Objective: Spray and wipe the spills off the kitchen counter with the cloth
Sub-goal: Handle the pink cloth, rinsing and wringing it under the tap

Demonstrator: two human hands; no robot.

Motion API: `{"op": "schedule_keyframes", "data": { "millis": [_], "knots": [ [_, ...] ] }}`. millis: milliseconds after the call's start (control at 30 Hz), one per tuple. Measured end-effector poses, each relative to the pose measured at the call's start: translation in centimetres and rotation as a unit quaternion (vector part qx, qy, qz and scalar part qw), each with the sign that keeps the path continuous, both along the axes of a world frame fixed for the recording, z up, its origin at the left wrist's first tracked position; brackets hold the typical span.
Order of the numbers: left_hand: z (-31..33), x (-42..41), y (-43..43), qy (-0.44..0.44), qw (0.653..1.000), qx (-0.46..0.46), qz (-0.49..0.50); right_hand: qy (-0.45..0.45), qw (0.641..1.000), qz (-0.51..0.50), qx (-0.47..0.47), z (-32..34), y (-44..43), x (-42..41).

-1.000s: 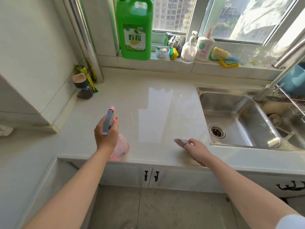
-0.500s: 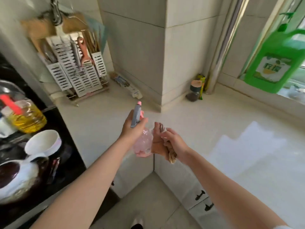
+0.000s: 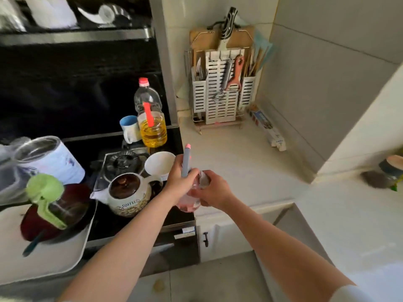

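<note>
Both hands meet above the front edge of the counter (image 3: 231, 162), just where it joins the stove (image 3: 122, 162). The left hand (image 3: 180, 185) grips the neck of the spray bottle (image 3: 189, 204), fingers curled round it below the grey trigger head, whose pink tip points up and away. The right hand (image 3: 212, 191) curls round the bottle's pink body from the other side, its fingertips reaching under the left hand. A grey bunch of cloth (image 3: 204, 178) shows above the right thumb, pressed against the bottle; how much of it the hand holds cannot be told. The bottle stands upright in the air, clear of the counter.

At the back of the counter a slotted rack (image 3: 219, 99) stands against the wall, with a peeler and a whisk hung on its front and a board and a knife behind. A long box (image 3: 267, 127) lies beside it along the wall. Far right, near the corner of the tiled pillar, a jar (image 3: 389, 171) stands, blurred.

On the stove side an oil bottle (image 3: 150, 125) with a red cap stands next to a mug (image 3: 129, 129). A white bowl (image 3: 159, 163) sits just left of the left hand, and a pot (image 3: 128, 192) marked COFFEE sits in front of it. Further left are a tin (image 3: 49, 159), a dark pan with a green lid (image 3: 44, 190) on it, and a white tray (image 3: 54, 258)
</note>
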State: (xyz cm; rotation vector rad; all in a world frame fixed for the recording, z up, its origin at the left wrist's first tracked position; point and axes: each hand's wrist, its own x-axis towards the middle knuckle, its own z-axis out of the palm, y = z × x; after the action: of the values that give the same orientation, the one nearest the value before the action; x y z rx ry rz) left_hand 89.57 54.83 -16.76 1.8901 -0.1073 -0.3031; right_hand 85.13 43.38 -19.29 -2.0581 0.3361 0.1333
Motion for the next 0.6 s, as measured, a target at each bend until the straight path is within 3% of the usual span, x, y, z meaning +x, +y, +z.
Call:
{"op": "schedule_keyframes", "data": {
  "millis": [333,600],
  "knots": [
    [-2.4,1.7,3.1,-0.021,0.998,0.034,0.038,0.012,0.997,0.059,-0.054,-2.8,2.8,3.9],
    [-3.2,1.3,3.5,-0.055,0.993,0.090,0.057,0.015,0.999,0.019,-0.045,-4.0,3.4,3.8]
  ]
}}
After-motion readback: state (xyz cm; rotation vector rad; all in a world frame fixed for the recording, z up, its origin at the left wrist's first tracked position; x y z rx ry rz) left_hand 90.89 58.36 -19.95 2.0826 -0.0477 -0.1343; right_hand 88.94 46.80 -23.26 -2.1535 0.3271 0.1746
